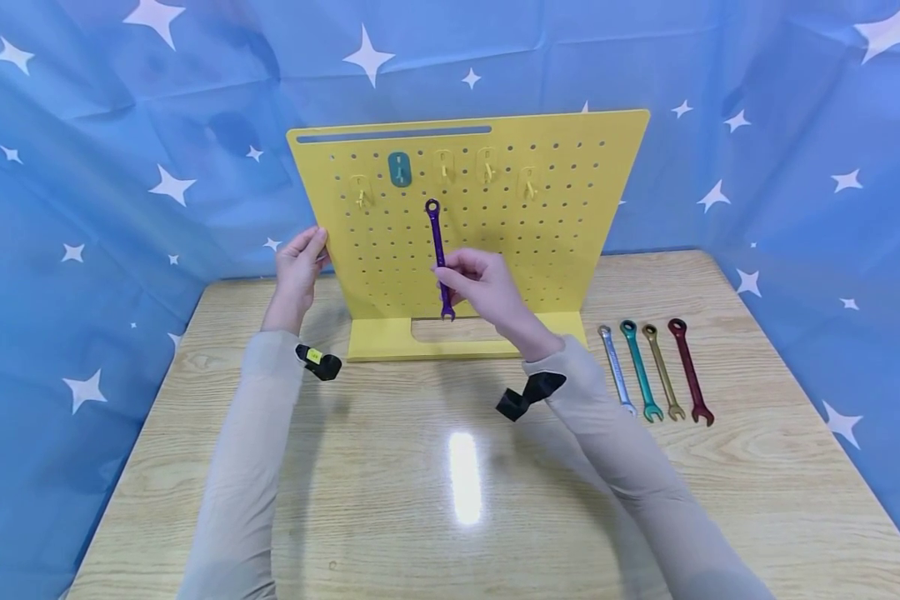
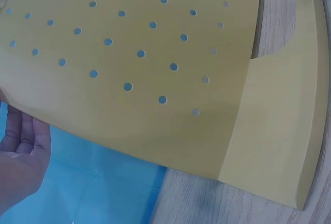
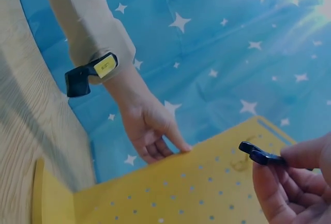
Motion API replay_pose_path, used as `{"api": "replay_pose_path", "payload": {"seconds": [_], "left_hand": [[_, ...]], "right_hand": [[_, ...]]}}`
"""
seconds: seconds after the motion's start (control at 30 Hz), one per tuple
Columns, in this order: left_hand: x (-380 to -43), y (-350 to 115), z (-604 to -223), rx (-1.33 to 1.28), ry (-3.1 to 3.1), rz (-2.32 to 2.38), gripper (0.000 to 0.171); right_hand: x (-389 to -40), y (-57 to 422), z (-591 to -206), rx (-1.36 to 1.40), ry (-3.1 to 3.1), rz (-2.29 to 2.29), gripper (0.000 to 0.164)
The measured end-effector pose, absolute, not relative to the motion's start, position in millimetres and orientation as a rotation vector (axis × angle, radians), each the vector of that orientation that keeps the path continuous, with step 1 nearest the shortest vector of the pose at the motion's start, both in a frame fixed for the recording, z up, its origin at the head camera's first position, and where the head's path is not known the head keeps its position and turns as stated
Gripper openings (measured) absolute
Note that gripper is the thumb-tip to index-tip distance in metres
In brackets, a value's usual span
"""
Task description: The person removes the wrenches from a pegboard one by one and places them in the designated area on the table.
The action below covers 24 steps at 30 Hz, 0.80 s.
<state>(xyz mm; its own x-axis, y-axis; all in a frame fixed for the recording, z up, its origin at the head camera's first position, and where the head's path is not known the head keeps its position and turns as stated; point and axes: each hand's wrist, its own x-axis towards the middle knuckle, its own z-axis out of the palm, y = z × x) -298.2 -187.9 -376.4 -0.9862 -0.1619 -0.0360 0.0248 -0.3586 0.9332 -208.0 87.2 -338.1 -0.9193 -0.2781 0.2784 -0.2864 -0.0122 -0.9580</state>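
Observation:
A yellow pegboard stands upright on the table. My left hand grips its left edge, the thumb on the front and the fingers behind, as the right wrist view shows. In front of the board my right hand pinches a purple combination wrench by its lower part. The wrench points nearly straight up, ring end on top and open end below the fingers. Its ring lies below a teal hook and a yellow hook. In the right wrist view only the wrench's dark open end shows clearly.
More yellow hooks sit on the board's upper part. Right of the board, several wrenches lie side by side on the wooden table: silver-blue, green, gold and dark red. A blue star-patterned cloth hangs behind.

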Motion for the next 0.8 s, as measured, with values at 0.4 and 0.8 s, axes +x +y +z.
{"api": "replay_pose_path", "payload": {"seconds": [0.4,0.8], "left_hand": [[-299.4,-188.9,-377.3,0.167,-1.701,-2.509,0.010],[-299.3,-187.1,-377.7,0.156,-1.688,-2.501,0.012]], "right_hand": [[-200.6,119.7,-347.0,0.516,-2.263,2.121,0.009],[-194.9,157.1,-358.3,0.425,-2.276,2.031,0.013]]}}
